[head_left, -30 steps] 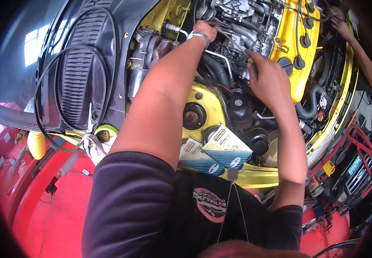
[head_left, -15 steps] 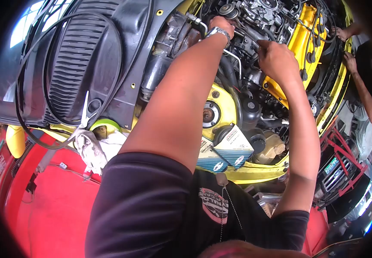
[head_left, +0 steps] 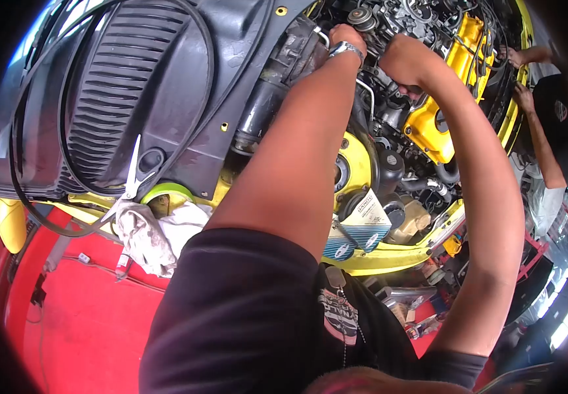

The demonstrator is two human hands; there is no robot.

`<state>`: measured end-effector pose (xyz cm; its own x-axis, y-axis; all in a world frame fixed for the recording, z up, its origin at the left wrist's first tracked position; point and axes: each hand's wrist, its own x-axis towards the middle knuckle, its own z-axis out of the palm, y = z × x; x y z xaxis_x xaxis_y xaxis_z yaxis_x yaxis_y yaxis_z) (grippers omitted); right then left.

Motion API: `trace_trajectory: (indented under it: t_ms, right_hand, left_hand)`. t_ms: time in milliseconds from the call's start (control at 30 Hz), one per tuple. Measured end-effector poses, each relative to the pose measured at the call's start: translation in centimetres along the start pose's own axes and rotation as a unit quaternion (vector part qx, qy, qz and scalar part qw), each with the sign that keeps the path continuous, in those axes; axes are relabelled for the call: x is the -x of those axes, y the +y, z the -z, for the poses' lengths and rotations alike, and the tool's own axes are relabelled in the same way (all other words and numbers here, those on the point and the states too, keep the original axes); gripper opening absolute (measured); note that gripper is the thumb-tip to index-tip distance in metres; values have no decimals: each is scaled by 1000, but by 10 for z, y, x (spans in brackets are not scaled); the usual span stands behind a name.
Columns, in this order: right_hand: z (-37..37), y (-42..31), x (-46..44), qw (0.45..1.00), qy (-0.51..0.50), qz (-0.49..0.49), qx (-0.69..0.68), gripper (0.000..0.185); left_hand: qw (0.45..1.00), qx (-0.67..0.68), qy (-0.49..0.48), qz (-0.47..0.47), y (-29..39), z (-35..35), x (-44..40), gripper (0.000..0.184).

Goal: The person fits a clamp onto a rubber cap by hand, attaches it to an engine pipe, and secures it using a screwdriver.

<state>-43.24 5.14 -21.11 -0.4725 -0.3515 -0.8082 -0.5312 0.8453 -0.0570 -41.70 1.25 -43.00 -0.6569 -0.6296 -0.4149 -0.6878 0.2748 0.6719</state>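
My left hand (head_left: 347, 38), with a metal watch (head_left: 346, 48) on its wrist, reaches down into the engine bay beside a round metal pulley (head_left: 361, 18). Its fingers are hidden among the parts. Just to the right, my right hand (head_left: 399, 64) is over the engine (head_left: 389, 108) with its fingers curled inward. Whatever it may grip is hidden behind the hand. The yellow engine cover (head_left: 433, 134) lies to the right of my right hand.
Boxes (head_left: 365, 223) sit on the yellow fender (head_left: 382, 264). Scissors (head_left: 133, 172), a cloth (head_left: 144, 240) and a looped black rubber strip (head_left: 211, 72) lie around the black cowl panel (head_left: 188, 141). A co-worker's hands (head_left: 512, 58) rest at the car's front.
My right hand has moved up and slightly left, its extended finger now curled in. My left hand stays among the engine parts. The view has shifted slightly.
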Motion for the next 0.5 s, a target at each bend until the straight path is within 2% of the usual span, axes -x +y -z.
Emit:
trace_trajectory:
  t_ms: [33,100,133,200,233,267,333,433,500]
  right_hand:
    - [-4,-1,4,1000,0,-2,4,23]
    - [-19,1,7,982,112,111,108,21]
    - [-22,3,6,981,111,109,112,21]
    - [-28,12,4,958,115,118,235,22]
    - [-34,21,3,959,160,131,192,19]
    - [-32,28,1,959,160,129,196,19]
    - [-29,35,2,953,134,128,240,23]
    - [-28,40,7,924,159,161,308,24]
    - [-22,37,9,913,141,164,345,21]
  left_hand:
    - [998,-44,11,-35,-2,-1,-1,27]
    - [997,-66,22,-38,-2,-5,-4,27]
    - [994,-95,32,-43,-3,-8,-6,28]
    - [995,-101,15,-24,-2,-12,-9,27]
    - [994,-111,-1,-6,-1,-12,-10,27]
    - [994,-107,0,-6,-1,-12,-11,27]
    - [982,-174,-40,-64,-2,-10,-13,25]
    - [989,-134,-14,-54,-5,-10,-8,24]
    - [989,-142,-11,-37,-2,-10,-7,23]
